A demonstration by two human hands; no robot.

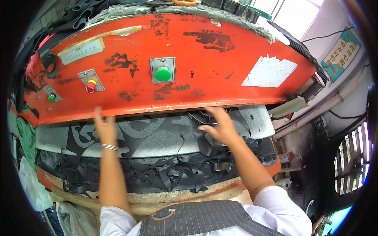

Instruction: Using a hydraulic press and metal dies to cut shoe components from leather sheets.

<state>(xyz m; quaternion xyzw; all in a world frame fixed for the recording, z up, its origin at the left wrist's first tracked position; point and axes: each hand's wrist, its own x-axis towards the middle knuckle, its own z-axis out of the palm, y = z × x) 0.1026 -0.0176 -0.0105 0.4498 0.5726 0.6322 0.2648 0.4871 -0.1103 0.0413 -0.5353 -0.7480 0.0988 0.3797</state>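
**A:** Head view, the only one we have. What are the hands on?

**B:** The left hand (104, 126) lies flat with fingers spread on the black sheet (157, 135), right at the lower edge of the red press head (177, 63). The right hand (219, 126) is loosely curled, fingertips pressing the same sheet near a round metal cutter (202, 118) that peeks out from under the head. Neither hand grips anything; both only rest on the material.

**A:** And the sheet itself?

**B:** Spread over the grey cutting pad (260, 120) of the bench, already full of cut-out holes. Black scrap strips (157, 175) hang in a tangle over the front edge (a small metal piece lies among them, too small to tell what it is).

**A:** How to do this well, in your judgement?

**B:** Keep the sheet flat and taut between both palms, set the cutter over unbroken material, and pull every finger clear of the head before going near the green button (162, 74). The red stop button (91, 86) sits to its left.
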